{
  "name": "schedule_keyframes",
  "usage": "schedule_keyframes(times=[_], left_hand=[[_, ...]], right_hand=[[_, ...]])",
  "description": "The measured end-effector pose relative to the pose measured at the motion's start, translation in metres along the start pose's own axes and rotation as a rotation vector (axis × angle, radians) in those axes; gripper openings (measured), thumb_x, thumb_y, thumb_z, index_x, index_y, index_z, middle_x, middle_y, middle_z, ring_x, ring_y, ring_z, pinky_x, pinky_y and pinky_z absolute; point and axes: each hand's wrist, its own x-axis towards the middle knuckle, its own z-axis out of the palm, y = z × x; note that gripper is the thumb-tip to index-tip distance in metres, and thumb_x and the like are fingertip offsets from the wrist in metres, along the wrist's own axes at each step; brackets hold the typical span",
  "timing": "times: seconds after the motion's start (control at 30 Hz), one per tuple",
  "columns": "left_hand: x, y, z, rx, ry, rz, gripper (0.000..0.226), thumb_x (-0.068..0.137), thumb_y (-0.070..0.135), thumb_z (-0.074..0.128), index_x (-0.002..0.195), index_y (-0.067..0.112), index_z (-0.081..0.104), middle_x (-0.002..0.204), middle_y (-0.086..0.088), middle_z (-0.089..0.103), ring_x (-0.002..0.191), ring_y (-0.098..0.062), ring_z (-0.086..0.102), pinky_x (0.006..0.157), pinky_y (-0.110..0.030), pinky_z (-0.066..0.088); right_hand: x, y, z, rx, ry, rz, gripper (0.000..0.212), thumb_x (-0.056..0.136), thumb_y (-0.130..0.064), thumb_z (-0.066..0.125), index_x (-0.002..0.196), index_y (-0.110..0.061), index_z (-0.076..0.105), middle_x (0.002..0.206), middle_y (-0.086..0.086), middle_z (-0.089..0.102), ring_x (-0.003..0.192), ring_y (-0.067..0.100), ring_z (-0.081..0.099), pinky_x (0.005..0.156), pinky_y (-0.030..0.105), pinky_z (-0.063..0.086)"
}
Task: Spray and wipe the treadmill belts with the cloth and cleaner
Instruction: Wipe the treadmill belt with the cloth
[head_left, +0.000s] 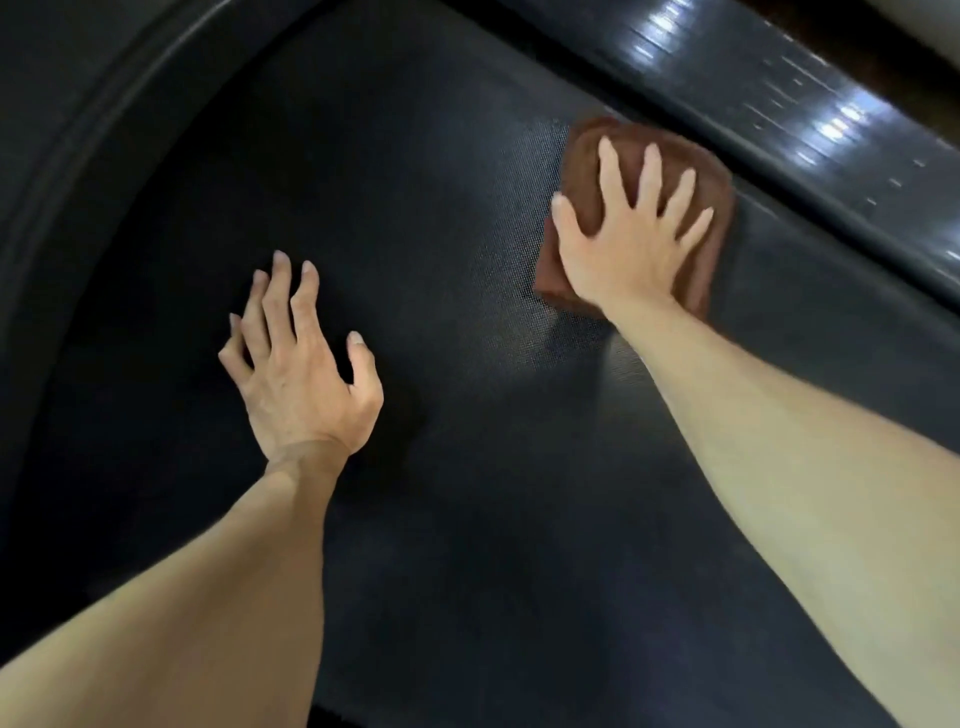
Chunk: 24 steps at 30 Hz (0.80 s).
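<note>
The black textured treadmill belt (441, 260) fills most of the head view. A folded brown cloth (587, 176) lies flat on the belt near its right edge. My right hand (631, 228) presses down on the cloth with fingers spread and straight. My left hand (298, 364) is over the bare belt to the left, fingers relaxed and slightly spread, holding nothing; whether it touches the belt I cannot tell. No cleaner bottle is in sight.
A glossy ribbed side rail (810, 135) runs along the belt's right edge, just beyond the cloth. A dark curved side rail (78, 171) borders the belt on the left.
</note>
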Motion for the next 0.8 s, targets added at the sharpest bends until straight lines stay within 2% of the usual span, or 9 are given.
schedule_keyframes(times=[0.07,0.17,0.23,0.33,0.47,0.53,0.63,0.73,0.8], left_hand=[[0.0,0.0,0.0,-0.007,0.001,0.003,0.072,0.094,0.034,0.052,0.158,0.017,0.024,0.17,-0.001,0.015,0.157,-0.022,0.01,0.124,-0.055,0.014],[0.001,0.001,0.0,-0.008,-0.002,-0.002,0.072,0.094,0.034,0.053,0.158,0.017,0.025,0.17,-0.001,0.015,0.157,-0.022,0.01,0.124,-0.055,0.015],[0.0,0.001,0.0,0.0,-0.008,-0.008,0.072,0.094,0.034,0.053,0.158,0.017,0.025,0.17,-0.001,0.015,0.157,-0.023,0.01,0.123,-0.055,0.016],[0.001,0.001,0.0,-0.003,-0.012,-0.005,0.073,0.094,0.034,0.053,0.158,0.017,0.024,0.17,-0.002,0.015,0.157,-0.023,0.01,0.123,-0.056,0.016],[0.0,0.0,0.0,-0.002,-0.007,-0.002,0.072,0.094,0.035,0.052,0.158,0.017,0.024,0.17,-0.002,0.015,0.157,-0.023,0.01,0.124,-0.054,0.014],[0.001,0.001,0.0,-0.004,0.0,-0.003,0.072,0.095,0.036,0.051,0.158,0.017,0.024,0.17,-0.002,0.015,0.158,-0.022,0.01,0.124,-0.053,0.014],[0.001,0.001,0.0,-0.01,-0.008,-0.001,0.072,0.094,0.035,0.052,0.158,0.017,0.025,0.17,-0.001,0.015,0.157,-0.022,0.01,0.124,-0.054,0.015],[0.0,0.001,0.0,0.01,-0.001,-0.01,0.072,0.094,0.034,0.053,0.158,0.017,0.024,0.17,-0.001,0.016,0.157,-0.022,0.011,0.123,-0.055,0.017],[0.001,0.002,0.0,-0.004,-0.007,-0.006,0.073,0.094,0.034,0.054,0.158,0.016,0.025,0.17,-0.002,0.016,0.157,-0.022,0.011,0.123,-0.056,0.017]], right_hand=[[0.015,-0.034,0.004,0.01,0.002,-0.035,0.077,0.094,-0.077,0.027,0.163,-0.045,0.014,0.174,0.004,0.006,0.157,0.044,-0.002,0.121,0.069,-0.002],[-0.041,-0.051,0.008,-0.032,-0.003,-0.375,0.074,0.095,-0.075,0.03,0.162,-0.046,0.018,0.173,0.001,0.01,0.158,0.041,0.001,0.122,0.067,0.001],[-0.096,-0.021,0.01,-0.083,-0.03,-0.539,0.073,0.095,-0.074,0.033,0.161,-0.046,0.02,0.173,-0.001,0.009,0.158,0.038,0.002,0.123,0.065,0.004],[-0.109,0.031,0.008,-0.114,-0.026,-0.396,0.073,0.095,-0.076,0.035,0.161,-0.047,0.022,0.173,-0.004,0.01,0.158,0.037,0.004,0.124,0.065,0.005],[-0.022,-0.001,0.005,-0.002,0.019,0.014,0.075,0.094,-0.077,0.026,0.162,-0.046,0.016,0.174,0.001,0.008,0.158,0.041,0.002,0.122,0.068,0.001],[0.002,-0.033,0.006,0.01,0.015,-0.032,0.075,0.095,-0.076,0.025,0.163,-0.045,0.014,0.174,0.003,0.007,0.157,0.043,0.0,0.121,0.069,-0.001],[-0.042,-0.051,0.011,-0.036,0.018,-0.341,0.073,0.096,-0.074,0.028,0.162,-0.045,0.017,0.173,0.002,0.01,0.158,0.041,0.001,0.123,0.066,0.001],[-0.117,-0.003,0.012,-0.133,-0.05,-0.553,0.075,0.095,-0.075,0.035,0.162,-0.047,0.018,0.174,-0.002,0.007,0.158,0.038,0.001,0.124,0.064,0.004],[-0.116,0.038,0.007,-0.165,-0.043,-0.498,0.077,0.093,-0.077,0.037,0.162,-0.048,0.017,0.174,-0.002,0.007,0.158,0.039,0.003,0.124,0.064,0.005]])
